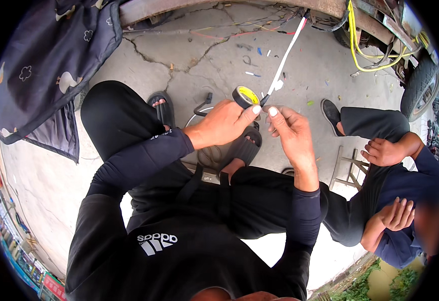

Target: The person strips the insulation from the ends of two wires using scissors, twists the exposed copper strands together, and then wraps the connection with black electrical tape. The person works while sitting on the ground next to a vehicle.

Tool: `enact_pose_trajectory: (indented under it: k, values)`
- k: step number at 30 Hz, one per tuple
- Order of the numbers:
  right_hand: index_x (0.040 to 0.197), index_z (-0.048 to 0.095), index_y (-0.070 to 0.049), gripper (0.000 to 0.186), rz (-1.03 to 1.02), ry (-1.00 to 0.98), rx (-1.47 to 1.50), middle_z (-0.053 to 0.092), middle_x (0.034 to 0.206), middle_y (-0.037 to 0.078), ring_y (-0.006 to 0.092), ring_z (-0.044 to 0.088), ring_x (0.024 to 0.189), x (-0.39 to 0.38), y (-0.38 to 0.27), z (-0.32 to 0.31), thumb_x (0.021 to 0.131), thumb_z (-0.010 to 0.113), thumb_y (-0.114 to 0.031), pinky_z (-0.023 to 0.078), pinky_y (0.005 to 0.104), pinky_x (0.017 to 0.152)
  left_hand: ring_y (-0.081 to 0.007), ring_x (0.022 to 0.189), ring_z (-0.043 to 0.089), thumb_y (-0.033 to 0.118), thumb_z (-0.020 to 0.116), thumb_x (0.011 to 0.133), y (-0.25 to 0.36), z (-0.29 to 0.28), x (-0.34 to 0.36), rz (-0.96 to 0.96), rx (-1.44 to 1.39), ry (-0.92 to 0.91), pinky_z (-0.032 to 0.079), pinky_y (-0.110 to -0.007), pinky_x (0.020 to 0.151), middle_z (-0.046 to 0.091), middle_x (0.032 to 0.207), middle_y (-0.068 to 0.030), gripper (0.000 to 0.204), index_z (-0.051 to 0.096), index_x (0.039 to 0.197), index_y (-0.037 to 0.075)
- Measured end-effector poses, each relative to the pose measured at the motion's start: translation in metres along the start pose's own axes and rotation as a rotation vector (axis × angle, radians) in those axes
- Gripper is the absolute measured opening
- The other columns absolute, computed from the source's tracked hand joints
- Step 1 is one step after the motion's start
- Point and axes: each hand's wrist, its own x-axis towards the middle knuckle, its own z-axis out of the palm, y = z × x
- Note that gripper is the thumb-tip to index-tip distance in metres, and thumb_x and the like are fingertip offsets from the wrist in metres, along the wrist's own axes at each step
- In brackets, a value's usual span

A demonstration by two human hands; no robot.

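Note:
My left hand (223, 124) is closed around a roll of black electrical tape (240, 98) with a yellow inner core. Its thumb points toward the dark, tape-wrapped lower end of a white cable (285, 57). That cable slants down from the vehicle frame to between my two hands. My right hand (295, 136) is closed in a pinch at the cable's dark tip, thumb against the fingers. The exact contact there is partly hidden by the fingertips.
Overhead runs a rusty metal frame (312, 5) with yellow cables (353, 37) and a wheel (422, 88) at right. A patterned dark cover (54, 65) hangs at left. Another person (400, 200) sits at right beside a small metal stool (351, 168). Scraps litter the cracked concrete (199, 50).

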Motion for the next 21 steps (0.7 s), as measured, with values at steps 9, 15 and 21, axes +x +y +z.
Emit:
enact_pose_trajectory:
  k: [9,15,21]
  values:
    - [0.144,0.050,-0.002,0.057,-0.046,-0.416,0.318,0.066,0.113,0.005,0.0146,0.064,0.097,0.048,0.007,0.005,0.096,0.072,-0.023,0.052,0.0299,0.083,-0.0064,0.047,0.033,0.054,0.044,0.106,0.000,-0.020,0.025,-0.500,-0.713,-0.211,0.028,-0.025,0.046,0.052,0.060,-0.0011,0.062,0.065,0.081,0.002]
    - [0.132,0.059,0.003,0.050,-0.051,-0.307,0.254,0.066,0.107,0.004,0.0124,0.062,0.095,0.041,0.004,-0.008,0.090,0.079,-0.017,0.053,0.0299,0.078,-0.0049,0.058,0.034,0.044,0.049,0.106,-0.007,-0.018,0.030,-0.314,-0.700,-0.340,0.027,-0.025,0.054,0.044,0.065,0.0040,0.050,0.061,0.081,0.003]
    - [0.124,0.063,0.005,0.051,0.029,-0.152,0.068,0.067,0.098,0.006,0.0110,0.060,0.088,0.010,0.009,-0.019,0.084,0.085,-0.019,0.052,0.0277,0.076,-0.0069,0.066,0.035,0.035,0.052,0.107,0.002,0.006,0.025,-0.205,-0.241,-0.171,0.032,-0.030,0.057,0.041,0.067,0.0034,0.042,0.055,0.083,0.000]
